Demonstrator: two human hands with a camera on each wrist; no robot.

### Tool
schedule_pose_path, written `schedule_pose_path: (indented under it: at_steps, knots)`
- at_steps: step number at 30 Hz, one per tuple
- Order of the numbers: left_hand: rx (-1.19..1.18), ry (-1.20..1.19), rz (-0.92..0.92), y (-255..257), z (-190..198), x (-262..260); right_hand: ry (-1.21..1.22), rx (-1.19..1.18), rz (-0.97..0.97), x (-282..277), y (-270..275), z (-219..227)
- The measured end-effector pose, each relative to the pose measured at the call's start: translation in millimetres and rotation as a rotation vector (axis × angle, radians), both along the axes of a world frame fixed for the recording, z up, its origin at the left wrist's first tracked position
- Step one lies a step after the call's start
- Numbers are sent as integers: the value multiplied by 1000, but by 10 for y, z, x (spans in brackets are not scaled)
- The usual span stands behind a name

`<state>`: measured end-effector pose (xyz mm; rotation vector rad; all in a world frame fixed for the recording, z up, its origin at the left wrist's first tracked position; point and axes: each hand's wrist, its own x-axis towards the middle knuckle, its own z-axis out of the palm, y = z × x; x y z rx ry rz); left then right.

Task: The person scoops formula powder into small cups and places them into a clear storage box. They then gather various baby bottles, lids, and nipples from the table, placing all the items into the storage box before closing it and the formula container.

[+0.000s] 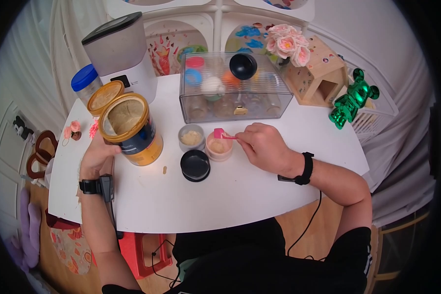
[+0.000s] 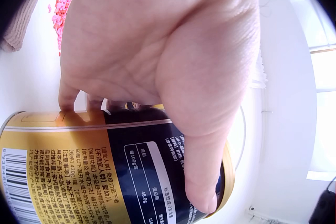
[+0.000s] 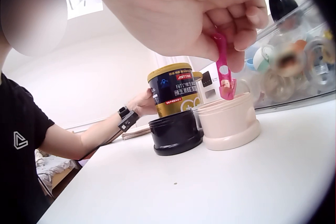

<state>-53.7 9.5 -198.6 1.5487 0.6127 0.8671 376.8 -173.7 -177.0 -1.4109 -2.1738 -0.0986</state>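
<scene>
The left hand (image 1: 99,156) grips the gold and dark blue can (image 1: 134,132), which is tilted, its powdery inside showing; in the left wrist view the thumb and fingers lie around the can (image 2: 142,166). The right hand (image 1: 269,149) pinches a pink scoop (image 3: 224,71) by its handle, with the scoop's head at the rim of the pale pink cup (image 3: 228,121). Light powder lies in that cup and in the grey cup (image 1: 191,137) beside it. A black cup (image 1: 195,165) stands nearer the body; its inside looks dark.
A clear lidded box (image 1: 235,105) with a black round object (image 1: 243,66) on top stands behind the cups. At the back left are a white appliance (image 1: 127,68) and a blue-lidded jar (image 1: 85,81). A green bear figure (image 1: 353,100) and wooden house (image 1: 316,73) stand right.
</scene>
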Motion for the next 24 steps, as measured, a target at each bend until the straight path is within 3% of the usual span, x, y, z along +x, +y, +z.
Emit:
schedule_pose_path:
  at_steps: [4,10,16,19,22,24]
  knots:
    - [3,-4,2,1,0,-3,57,3,0,0,-14,61]
    - [5,2,-12,25,-28,-31,589,-516,-210,143,143,140]
    - [-10,-56,-39,2,-6,12,856,-711,-205,275,246,265]
    - [-39,-104,-26,-97,72,83,875,-765,-209,248,292,431]
    - [-62,-126,9,-127,74,93,543,-641,-217,219,287,367]
    - [-69,-122,17,-84,43,69,462,-495,-164,128,186,297]
